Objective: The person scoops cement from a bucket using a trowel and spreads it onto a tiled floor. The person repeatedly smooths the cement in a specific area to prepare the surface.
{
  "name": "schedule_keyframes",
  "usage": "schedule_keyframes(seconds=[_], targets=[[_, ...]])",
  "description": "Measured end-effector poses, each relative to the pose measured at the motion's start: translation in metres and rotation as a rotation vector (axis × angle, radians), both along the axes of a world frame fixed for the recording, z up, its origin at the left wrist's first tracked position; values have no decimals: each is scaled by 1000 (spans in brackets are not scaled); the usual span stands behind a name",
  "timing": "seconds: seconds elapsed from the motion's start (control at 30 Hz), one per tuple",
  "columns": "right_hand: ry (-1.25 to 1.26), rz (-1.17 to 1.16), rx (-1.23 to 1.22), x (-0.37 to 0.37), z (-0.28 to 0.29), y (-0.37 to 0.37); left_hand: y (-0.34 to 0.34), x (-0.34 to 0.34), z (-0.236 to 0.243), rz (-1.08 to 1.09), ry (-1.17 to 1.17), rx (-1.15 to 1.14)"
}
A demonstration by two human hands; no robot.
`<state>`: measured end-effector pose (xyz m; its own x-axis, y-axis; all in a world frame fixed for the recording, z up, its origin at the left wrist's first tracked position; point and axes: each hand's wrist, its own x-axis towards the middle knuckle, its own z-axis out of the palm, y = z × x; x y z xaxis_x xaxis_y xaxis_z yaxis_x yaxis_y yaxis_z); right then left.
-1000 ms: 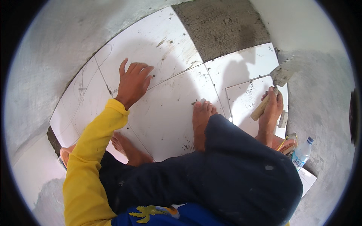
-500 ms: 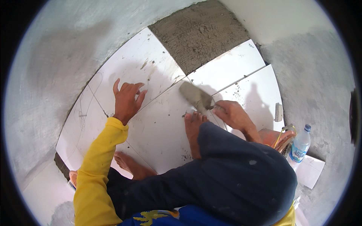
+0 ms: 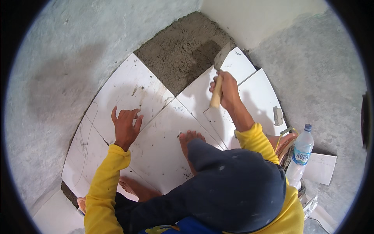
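My right hand [image 3: 228, 89] grips the wooden handle of a trowel [image 3: 222, 56]. Its grey blade points away from me, over the border between a white tile [image 3: 242, 67] and the patch of wet mortar [image 3: 175, 46] in the far corner. A shadow falls on the mortar beside the blade. Over the white tiles at the left, my left hand [image 3: 126, 125] hangs with its fingers loosely bent and apart, holding nothing. My bare foot [image 3: 189, 140] rests on the large middle tile [image 3: 156, 156].
Grey plastered walls [image 3: 50, 78] rise on both sides. Close to my right knee are a plastic water bottle [image 3: 302, 152], a loose white tile piece [image 3: 321, 167] and a small grey block [image 3: 277, 116]. A thin line or string [image 3: 85, 144] crosses the left tiles.
My right hand has carried the trowel from beside my foot up to the mortar's edge, turning the blade away from me. The left hand keeps nearly the same pose; the view has shifted.
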<state>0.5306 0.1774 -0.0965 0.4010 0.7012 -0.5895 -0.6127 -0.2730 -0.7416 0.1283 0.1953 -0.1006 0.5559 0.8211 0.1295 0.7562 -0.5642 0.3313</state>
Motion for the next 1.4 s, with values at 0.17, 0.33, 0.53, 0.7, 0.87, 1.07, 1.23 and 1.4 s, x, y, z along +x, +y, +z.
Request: schedule_keyframes(seconds=[0.17, 0.33, 0.53, 0.7, 0.87, 1.07, 1.23, 1.4], targets=[[6, -96, 61, 35, -25, 61, -1, 5, 2, 1, -24, 0], [45, -110, 53, 44, -24, 93, -4, -6, -1, 19, -22, -9], [122, -201, 36, 29, -37, 105, -3, -11, -10, 15, -32, -16], [287, -195, 43, -68, -29, 86, -1, -23, -6, 18, -22, 2], [350, -84, -29, -140, -12, 45, 1, -34, -6, 34, -31, 14], [513, 251, -32, -207, 4, -36, 2, -47, -7, 25, -62, 30], [136, 404, -91, -187, 24, -42, 6, -70, 0, 46, -40, 69], [-43, 213, -94, -112, -6, -31, 13, -58, 6, 81, -108, 42]])
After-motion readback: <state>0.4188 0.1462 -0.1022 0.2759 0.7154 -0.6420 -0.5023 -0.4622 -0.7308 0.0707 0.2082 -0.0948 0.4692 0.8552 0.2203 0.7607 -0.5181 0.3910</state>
